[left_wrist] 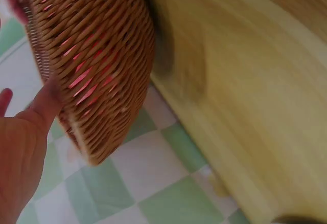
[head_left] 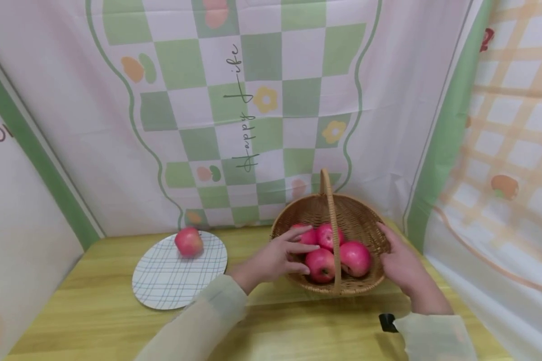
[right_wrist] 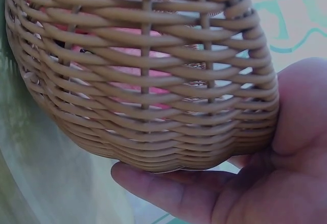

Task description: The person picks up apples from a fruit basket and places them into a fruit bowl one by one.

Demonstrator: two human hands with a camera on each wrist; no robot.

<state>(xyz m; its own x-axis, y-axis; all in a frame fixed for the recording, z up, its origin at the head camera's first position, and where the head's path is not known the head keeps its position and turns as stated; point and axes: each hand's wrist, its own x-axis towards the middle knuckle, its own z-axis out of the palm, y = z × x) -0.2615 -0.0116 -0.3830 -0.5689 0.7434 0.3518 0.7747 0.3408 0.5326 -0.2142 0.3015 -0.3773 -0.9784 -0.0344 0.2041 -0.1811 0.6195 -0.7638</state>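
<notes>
A brown wicker basket (head_left: 361, 215) with an arched handle (head_left: 330, 210) stands at the right of the table, several red apples (head_left: 356, 258) inside it. At its right rim my right hand (head_left: 399, 260) holds the basket; the right wrist view shows fingers (right_wrist: 163, 191) against the woven wall. Over the left rim reaches my left hand (head_left: 275, 258), fingers extended and spread beside the apples. Whether its fingertips touch an apple is unclear. The left wrist view shows its thumb at the rim. One more red apple (head_left: 189, 242) lies on a white plate (head_left: 162, 286) with a blue grid pattern, at the left.
The wooden table (head_left: 271, 326) runs up to a checkered cloth (head_left: 262, 125) hanging behind it. Cloth panels (head_left: 515, 150) also hang along the right side. A small black object (head_left: 388, 323) shows beside my right sleeve.
</notes>
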